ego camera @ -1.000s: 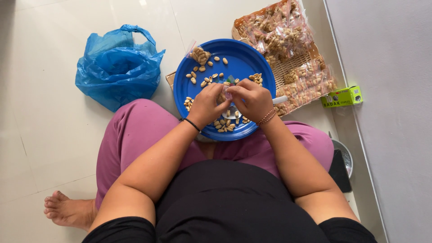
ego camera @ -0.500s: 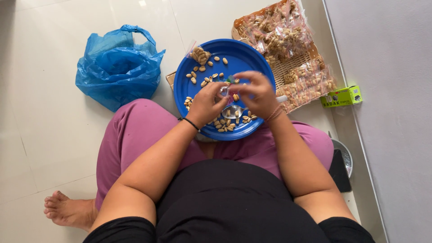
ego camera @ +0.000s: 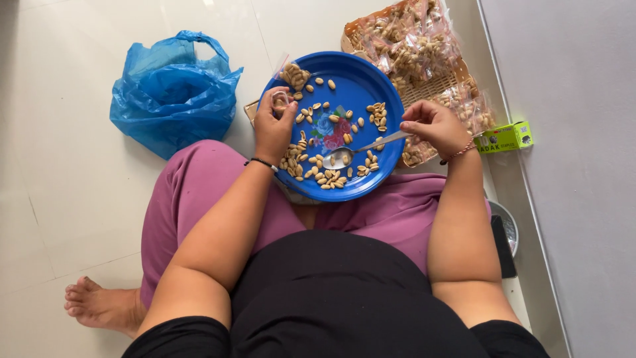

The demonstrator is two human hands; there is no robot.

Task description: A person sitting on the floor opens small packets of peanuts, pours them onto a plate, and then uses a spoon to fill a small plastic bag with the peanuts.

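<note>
A round blue plate (ego camera: 363, 74) with scattered peanuts (ego camera: 324, 174) rests on my lap. My left hand (ego camera: 273, 126) is at the plate's left rim, pinching a small clear plastic packet (ego camera: 281, 101) with a few nuts in it. My right hand (ego camera: 434, 126) is at the right rim and grips the handle of a metal spoon (ego camera: 361, 148), whose bowl lies among the peanuts on the plate. A small filled packet of peanuts (ego camera: 295, 74) lies at the plate's upper left.
A crumpled blue plastic bag (ego camera: 173, 89) sits on the tiled floor to the left. A woven tray with several filled peanut packets (ego camera: 417, 43) lies beyond the plate. A small green box (ego camera: 505, 138) and a metal dish (ego camera: 509, 225) stand by the grey wall at right.
My hands were together over the plate's middle; they have moved apart, left hand to the left rim with the packet, right hand to the right rim with the spoon.
</note>
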